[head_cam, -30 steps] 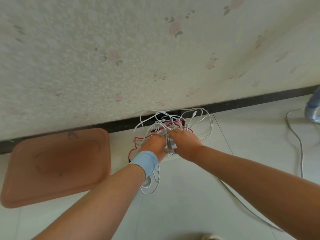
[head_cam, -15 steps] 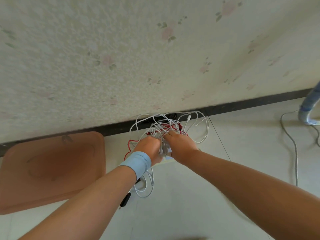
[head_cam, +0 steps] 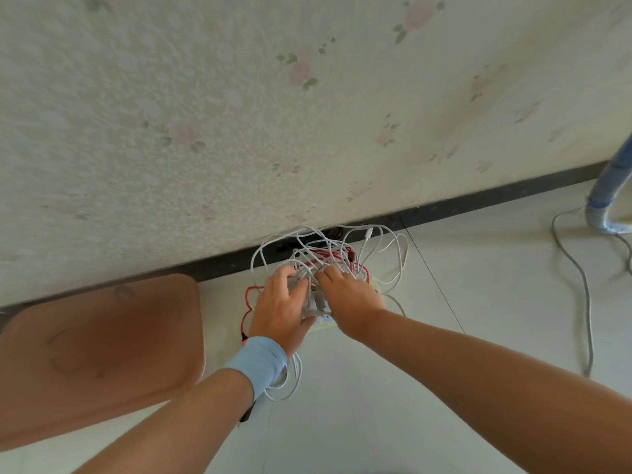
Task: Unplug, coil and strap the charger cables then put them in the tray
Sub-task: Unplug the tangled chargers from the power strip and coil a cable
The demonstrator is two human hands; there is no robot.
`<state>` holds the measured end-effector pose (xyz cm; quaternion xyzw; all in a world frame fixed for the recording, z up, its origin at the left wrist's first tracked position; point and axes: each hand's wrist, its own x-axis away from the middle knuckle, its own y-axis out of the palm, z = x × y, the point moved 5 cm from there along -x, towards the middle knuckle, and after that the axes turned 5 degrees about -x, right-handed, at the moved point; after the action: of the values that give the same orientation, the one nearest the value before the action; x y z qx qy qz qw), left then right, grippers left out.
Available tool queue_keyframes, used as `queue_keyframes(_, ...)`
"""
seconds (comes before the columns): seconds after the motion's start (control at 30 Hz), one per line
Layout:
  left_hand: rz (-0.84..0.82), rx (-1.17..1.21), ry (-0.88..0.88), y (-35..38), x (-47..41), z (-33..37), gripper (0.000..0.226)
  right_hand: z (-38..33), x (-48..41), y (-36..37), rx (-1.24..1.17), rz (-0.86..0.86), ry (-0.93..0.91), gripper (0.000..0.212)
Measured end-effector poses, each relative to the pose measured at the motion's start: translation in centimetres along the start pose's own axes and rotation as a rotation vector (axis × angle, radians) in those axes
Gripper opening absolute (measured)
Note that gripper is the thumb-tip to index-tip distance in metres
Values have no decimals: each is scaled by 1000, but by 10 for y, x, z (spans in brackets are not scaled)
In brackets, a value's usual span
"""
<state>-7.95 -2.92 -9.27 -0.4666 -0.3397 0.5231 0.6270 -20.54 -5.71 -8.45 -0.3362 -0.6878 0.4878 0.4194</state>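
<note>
A tangle of white charger cables [head_cam: 372,249] and a red cable [head_cam: 248,304] lies on the floor against the wall's dark skirting. My left hand [head_cam: 278,311], with a blue wristband, rests on the pile, thumb and fingers around the white chargers [head_cam: 316,304] plugged into a power strip that is mostly hidden. My right hand [head_cam: 350,297] presses on the same spot from the right, fingers in the cables. The brown tray [head_cam: 99,357] lies on the floor to the left, apart from the cables, with nothing in it.
A wallpapered wall rises straight ahead. A grey cord [head_cam: 581,295] runs over the tiles at the right, beside a blue-grey hose [head_cam: 607,203]. More white cable loops [head_cam: 285,381] lie under my left wrist.
My left hand's fingers have spread out over the chargers, and both hands have shifted slightly. The view has tilted a little.
</note>
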Motion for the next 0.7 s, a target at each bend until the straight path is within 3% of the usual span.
queue_keyframes(0.2,-341,62,-24,18,-14,1,70,-10,5,10,170,19,-21,66)
queue_keyframes(0.43,-314,-93,54,15,-16,5,52,-10,6,9,197,-66,-22,71)
queue_keyframes(0.57,-186,-48,41,-14,-29,1,48,-9,5,5,197,-89,-7,72)
queue_keyframes(0.63,-202,-87,120,-29,-31,-2,47,-10,7,4,174,-90,14,77)
queue_keyframes(0.7,-239,-52,60,-38,-26,-14,51,-10,6,2,117,-77,41,82)
